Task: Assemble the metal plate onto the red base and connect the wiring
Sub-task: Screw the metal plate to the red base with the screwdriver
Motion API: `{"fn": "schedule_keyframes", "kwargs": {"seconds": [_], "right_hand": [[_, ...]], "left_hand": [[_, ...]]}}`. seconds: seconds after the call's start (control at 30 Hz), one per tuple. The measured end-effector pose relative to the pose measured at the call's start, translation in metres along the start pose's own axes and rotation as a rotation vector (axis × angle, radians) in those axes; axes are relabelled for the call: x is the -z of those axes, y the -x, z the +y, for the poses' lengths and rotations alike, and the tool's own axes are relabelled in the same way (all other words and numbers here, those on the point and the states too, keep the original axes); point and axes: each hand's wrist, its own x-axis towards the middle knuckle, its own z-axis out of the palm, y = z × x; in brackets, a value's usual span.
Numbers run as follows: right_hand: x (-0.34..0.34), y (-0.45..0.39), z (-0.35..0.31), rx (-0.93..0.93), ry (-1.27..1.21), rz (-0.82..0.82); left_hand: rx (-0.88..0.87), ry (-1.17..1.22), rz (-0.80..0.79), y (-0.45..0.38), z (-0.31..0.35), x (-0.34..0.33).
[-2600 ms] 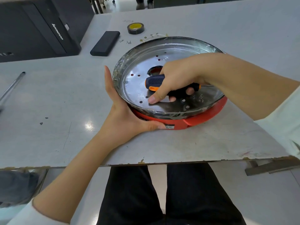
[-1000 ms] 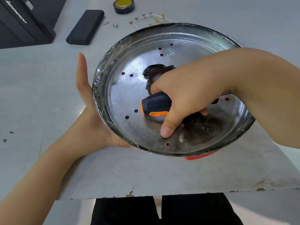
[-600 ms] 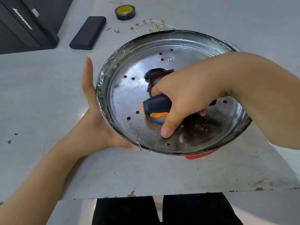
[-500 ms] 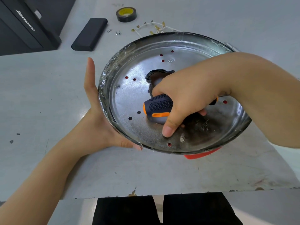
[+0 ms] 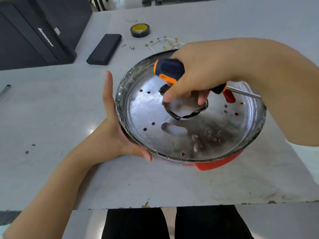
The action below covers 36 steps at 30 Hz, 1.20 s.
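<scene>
A round metal plate (image 5: 224, 135) with small holes and a central opening lies on the red base (image 5: 217, 163), which shows only at the near right edge. My left hand (image 5: 114, 135) cups the plate's left rim, palm against the edge and thumb under the front. My right hand (image 5: 203, 73) hovers above the plate's centre, gripping a screwdriver (image 5: 170, 69) with a dark blue and orange handle; its steel shaft points right. A thin white wire with brass terminals (image 5: 162, 43) lies on the table behind the plate.
A roll of black tape (image 5: 140, 30), a black rectangular block (image 5: 105, 49) and small screws (image 5: 132, 47) lie on the grey table behind. A black computer case (image 5: 34, 35) stands at the far left. The table's front edge (image 5: 155, 207) is close to my legs.
My right hand has lifted off the plate's floor and moved back over the centre, taking the screwdriver with it. The oblong slot it covered now shows. My left hand still holds the rim.
</scene>
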Motion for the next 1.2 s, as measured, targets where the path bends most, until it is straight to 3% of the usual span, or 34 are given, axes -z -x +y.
{"fn": "schedule_keyframes", "kwargs": {"seconds": [0.07, 0.17, 0.23, 0.5, 0.6, 0.83, 1.2], "right_hand": [[0.008, -0.013, 0.004, -0.025, 0.031, 0.067], [0.01, -0.032, 0.001, -0.086, 0.133, 0.014], [0.009, -0.043, 0.002, -0.128, 0.184, -0.038], [0.01, -0.061, 0.012, -0.187, 0.112, -0.117], [0.008, -0.062, 0.015, -0.184, 0.057, -0.117], [0.006, -0.062, 0.02, -0.167, 0.022, -0.138], [0.005, -0.06, 0.022, -0.191, 0.07, -0.138]], "left_hand": [[0.027, 0.037, -0.08, 0.002, -0.002, 0.006], [0.225, 0.119, -0.245, 0.004, 0.001, 0.037], [0.216, 0.076, -0.31, -0.003, 0.004, 0.057], [0.231, -0.05, 0.2, -0.088, -0.016, 0.09], [0.316, -0.214, 0.319, -0.14, -0.039, 0.082], [0.388, -0.605, 0.369, -0.214, -0.082, 0.089], [0.225, -0.589, 0.344, -0.22, -0.095, 0.088]]}}
